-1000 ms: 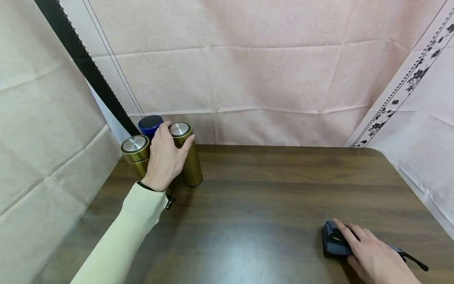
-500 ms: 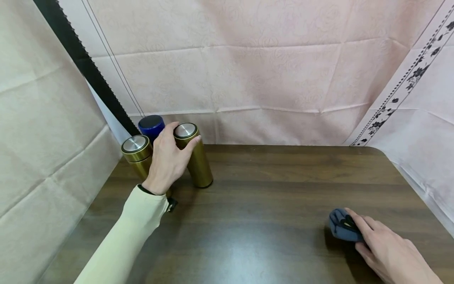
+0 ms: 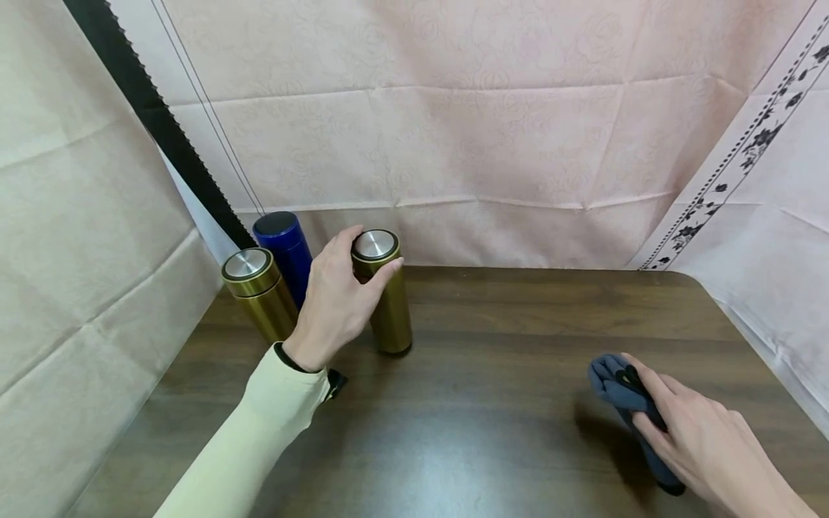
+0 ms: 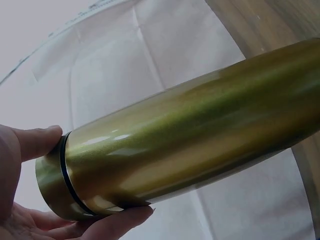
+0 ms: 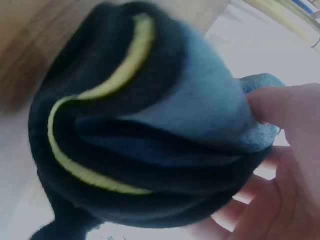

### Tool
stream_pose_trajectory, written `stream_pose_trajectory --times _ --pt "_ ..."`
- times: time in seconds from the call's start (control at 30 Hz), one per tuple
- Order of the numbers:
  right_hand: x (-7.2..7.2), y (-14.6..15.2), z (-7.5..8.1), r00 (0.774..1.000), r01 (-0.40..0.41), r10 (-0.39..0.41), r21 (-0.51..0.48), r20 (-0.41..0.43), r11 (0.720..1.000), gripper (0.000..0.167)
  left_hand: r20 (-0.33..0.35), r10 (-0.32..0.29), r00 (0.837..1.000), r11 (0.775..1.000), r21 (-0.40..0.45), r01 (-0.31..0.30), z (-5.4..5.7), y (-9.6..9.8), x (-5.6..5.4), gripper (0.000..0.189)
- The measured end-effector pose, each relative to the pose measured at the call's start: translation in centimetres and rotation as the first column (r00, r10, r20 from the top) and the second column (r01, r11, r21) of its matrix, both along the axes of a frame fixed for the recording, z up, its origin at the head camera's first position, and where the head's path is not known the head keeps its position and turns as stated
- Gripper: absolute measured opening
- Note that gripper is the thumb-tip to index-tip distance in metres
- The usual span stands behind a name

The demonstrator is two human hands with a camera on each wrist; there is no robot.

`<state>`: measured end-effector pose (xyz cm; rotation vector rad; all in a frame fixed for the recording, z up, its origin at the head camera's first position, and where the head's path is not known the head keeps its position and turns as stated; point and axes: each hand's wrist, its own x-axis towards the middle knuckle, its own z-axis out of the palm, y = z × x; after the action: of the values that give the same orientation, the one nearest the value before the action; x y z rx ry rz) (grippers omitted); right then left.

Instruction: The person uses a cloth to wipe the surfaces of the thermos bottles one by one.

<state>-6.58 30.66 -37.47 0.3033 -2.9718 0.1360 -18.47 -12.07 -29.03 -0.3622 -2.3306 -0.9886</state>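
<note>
My left hand (image 3: 340, 295) grips a gold thermos flask (image 3: 391, 309) around its lid, thumb on one side and fingers on the other. In the left wrist view the gold flask (image 4: 190, 125) stretches away from the fingers, a dark ring below its lid. Behind that hand stand a second gold flask (image 3: 265, 306) with a silver top and a blue flask (image 3: 291, 255), partly hidden. On the right, my right hand (image 3: 696, 424) pinches a folded blue-grey cloth bundle (image 3: 612, 381). Up close, the cloth bundle (image 5: 210, 105) shows black trim with a yellow-green stripe.
A brown wood-grain table (image 3: 492, 374) lies under both hands, its rounded far corner at the right. Pale cloth (image 3: 492, 158) hangs behind the table and along both sides. A black strip (image 3: 162, 122) runs down the left corner.
My left hand has carried the gold flask rightward, away from the other two, baring more of the blue one. My right hand has lifted and turned the cloth bundle, which now hangs at a slant.
</note>
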Motion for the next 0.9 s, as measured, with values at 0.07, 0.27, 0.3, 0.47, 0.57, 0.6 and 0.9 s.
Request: stream_pose_trajectory --times 0.07,0.27,0.3,0.47,0.57,0.6,0.9 --pt "-0.6 -0.4 0.3 0.999 0.031 -0.030 -0.031 0.028 0.999 0.073 -0.011 -0.011 1.000 1.000 -0.005 0.011 0.0 0.4 0.1 0.064" --pt "-2.4 -1.6 1.2 0.998 0.027 -0.036 -0.184 -0.047 0.983 0.061 -0.043 -0.049 0.998 0.999 0.006 0.050 -0.2 1.7 0.4 0.063" --pt "-2.7 -1.8 1.3 0.997 0.010 -0.025 -0.203 -0.072 0.979 0.058 -0.046 -0.057 0.997 0.998 0.011 0.058 -0.2 1.9 0.4 0.063" --pt "-4.3 -2.9 1.5 0.994 -0.038 0.008 -0.284 -0.106 0.958 0.033 -0.050 -0.101 0.994 0.995 0.018 0.102 -0.6 3.0 0.5 0.064" --pt "-5.2 -3.7 1.4 0.995 -0.055 0.021 -0.348 -0.099 0.936 0.028 -0.050 -0.114 0.992 0.993 0.020 0.115 -0.9 3.5 0.5 0.065" --pt "-5.4 -4.1 1.4 0.994 -0.065 0.029 -0.365 -0.105 0.929 0.027 -0.050 -0.118 0.992 0.993 0.024 0.119 -1.0 3.7 0.5 0.065" --pt "-7.2 -6.9 1.3 0.984 -0.109 0.027 -0.482 -0.174 0.869 0.030 -0.061 -0.176 0.982 0.983 0.048 0.179 -1.4 4.9 0.7 0.060"
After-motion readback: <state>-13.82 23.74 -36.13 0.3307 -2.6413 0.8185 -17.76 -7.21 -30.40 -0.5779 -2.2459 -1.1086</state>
